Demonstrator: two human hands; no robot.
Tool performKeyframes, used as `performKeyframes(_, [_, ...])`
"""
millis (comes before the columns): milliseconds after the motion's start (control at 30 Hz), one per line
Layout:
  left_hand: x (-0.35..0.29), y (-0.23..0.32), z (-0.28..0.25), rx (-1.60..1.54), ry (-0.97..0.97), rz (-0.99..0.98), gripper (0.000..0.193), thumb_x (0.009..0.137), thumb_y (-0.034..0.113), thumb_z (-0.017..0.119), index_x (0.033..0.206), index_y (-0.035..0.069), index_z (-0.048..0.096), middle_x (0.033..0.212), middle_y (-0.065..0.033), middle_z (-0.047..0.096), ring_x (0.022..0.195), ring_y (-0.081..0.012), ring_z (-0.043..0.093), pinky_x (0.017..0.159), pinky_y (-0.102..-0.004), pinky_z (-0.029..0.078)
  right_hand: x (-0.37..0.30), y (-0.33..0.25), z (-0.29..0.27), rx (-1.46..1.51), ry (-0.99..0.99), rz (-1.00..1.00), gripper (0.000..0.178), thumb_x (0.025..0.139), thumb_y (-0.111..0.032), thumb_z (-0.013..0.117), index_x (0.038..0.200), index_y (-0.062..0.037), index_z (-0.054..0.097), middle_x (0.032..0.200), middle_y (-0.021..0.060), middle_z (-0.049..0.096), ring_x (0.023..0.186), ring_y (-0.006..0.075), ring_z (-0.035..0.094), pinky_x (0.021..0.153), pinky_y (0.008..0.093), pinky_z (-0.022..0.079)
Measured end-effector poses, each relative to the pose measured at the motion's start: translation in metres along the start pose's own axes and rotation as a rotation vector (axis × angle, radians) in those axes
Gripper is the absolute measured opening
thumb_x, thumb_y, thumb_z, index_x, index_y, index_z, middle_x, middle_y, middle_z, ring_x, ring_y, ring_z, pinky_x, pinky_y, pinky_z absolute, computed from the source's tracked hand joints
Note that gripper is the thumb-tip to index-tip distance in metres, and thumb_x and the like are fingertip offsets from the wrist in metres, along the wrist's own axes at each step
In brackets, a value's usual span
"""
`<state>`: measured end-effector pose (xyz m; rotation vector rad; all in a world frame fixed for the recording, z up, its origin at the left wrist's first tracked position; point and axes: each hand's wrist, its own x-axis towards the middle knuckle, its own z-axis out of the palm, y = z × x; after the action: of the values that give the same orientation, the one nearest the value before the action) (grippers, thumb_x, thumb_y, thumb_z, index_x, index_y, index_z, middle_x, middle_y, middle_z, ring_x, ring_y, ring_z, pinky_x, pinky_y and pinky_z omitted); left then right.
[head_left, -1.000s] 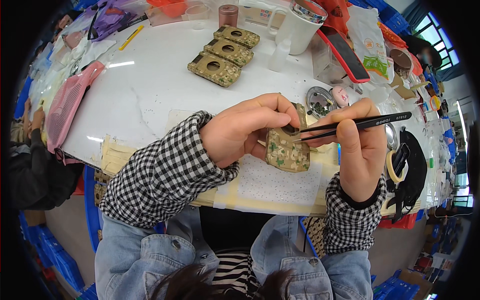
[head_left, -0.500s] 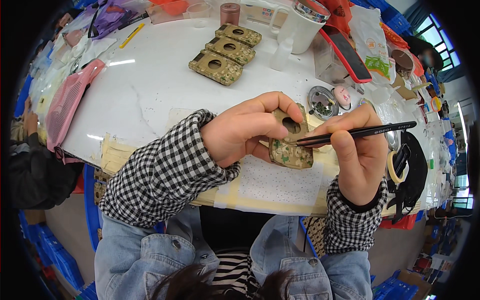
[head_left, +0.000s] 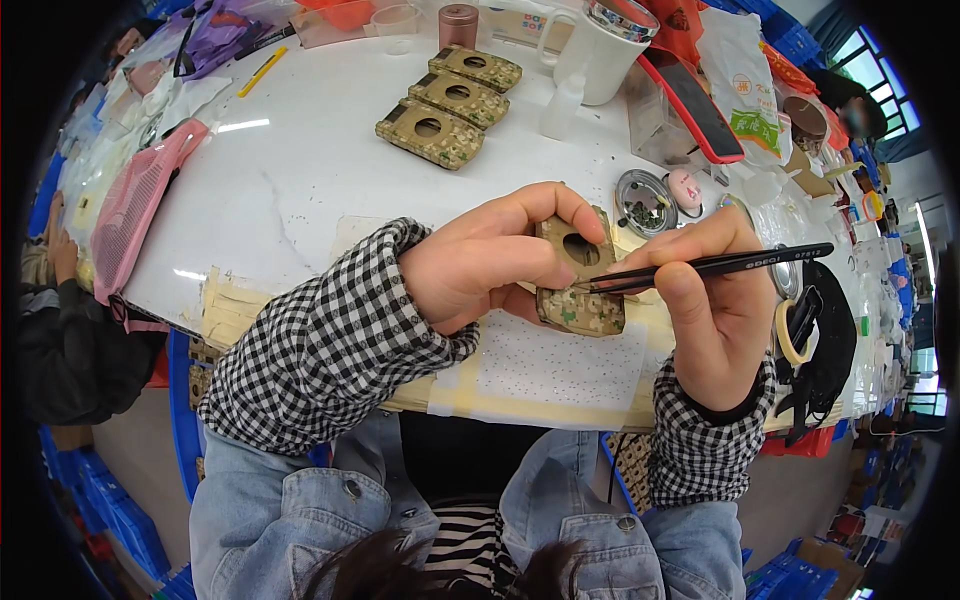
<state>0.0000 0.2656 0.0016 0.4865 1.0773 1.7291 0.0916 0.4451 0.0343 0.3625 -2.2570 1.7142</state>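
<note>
Held up over the near edge of the table is a camouflage-patterned casing with a round hole in its tan face. My left hand grips it from the left, fingers along its top and thumb near the hole. Black tweezers lie pinched in my right hand; their tips meet the casing just below the hole, by my left thumb. Whether the tips hold anything is too small to tell. Below lies a white sheet dotted with tiny dark specks, taped down at the edge.
Three similar camouflage casings stand in a row farther back. A round clear dish with small dark bits sits beyond my right hand, near a red-edged phone and a white mug. At left is a pink mesh pouch.
The casing has shifted very slightly left. The tweezer tips have moved a little to the left across its face, closer to my left thumb.
</note>
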Motion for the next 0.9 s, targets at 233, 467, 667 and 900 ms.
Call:
performKeyframes(233, [-0.0001, -0.0001, 0.0011, 0.011, 0.015, 0.008, 0.037, 0.075, 0.006, 0.048, 0.112, 0.005, 0.042, 0.101, -0.0069, 0.053, 0.090, -0.0122, 0.054, 0.072, -0.0246, 0.047, 0.0002, 0.0022, 0.0000, -0.018, -0.011, -0.025, 0.015, 0.088, -0.009, 0.061, 0.091, 0.0040, 0.054, 0.084, 0.0089, 0.061, 0.078, 0.0123, 0.061, 0.071, 0.0235, 0.049])
performKeyframes(467, [0.0014, -0.0028, 0.0007, 0.014, 0.016, 0.026, 0.036, 0.074, 0.005, 0.048, 0.110, 0.005, 0.044, 0.100, -0.0050, 0.053, 0.086, -0.0092, 0.051, 0.068, -0.0211, 0.041, -0.0009, 0.0025, -0.0002, -0.025, -0.014, -0.028, 0.015, 0.088, -0.009, 0.061, 0.092, 0.0043, 0.054, 0.084, 0.0086, 0.061, 0.078, 0.0123, 0.061, 0.071, 0.0234, 0.049])
performKeyframes(667, [0.0015, -0.0029, -0.0001, 0.003, 0.010, 0.019, 0.036, 0.074, 0.004, 0.049, 0.110, 0.005, 0.044, 0.100, -0.0050, 0.053, 0.087, -0.0094, 0.051, 0.068, -0.0211, 0.041, -0.0015, 0.0031, -0.0006, -0.033, -0.014, -0.034, 0.015, 0.088, -0.009, 0.061, 0.092, 0.0042, 0.055, 0.083, 0.0085, 0.061, 0.079, 0.0121, 0.061, 0.071, 0.0234, 0.049])
performKeyframes(900, [0.0017, -0.0038, -0.0017, 0.014, -0.001, 0.034, 0.037, 0.073, 0.006, 0.049, 0.110, 0.005, 0.044, 0.101, -0.0049, 0.054, 0.087, -0.0100, 0.052, 0.069, -0.0218, 0.044, -0.0017, 0.0019, 0.0019, -0.010, 0.012, -0.018, 0.015, 0.087, -0.008, 0.062, 0.092, 0.0038, 0.054, 0.082, 0.0082, 0.061, 0.077, 0.0119, 0.062, 0.070, 0.0229, 0.049])
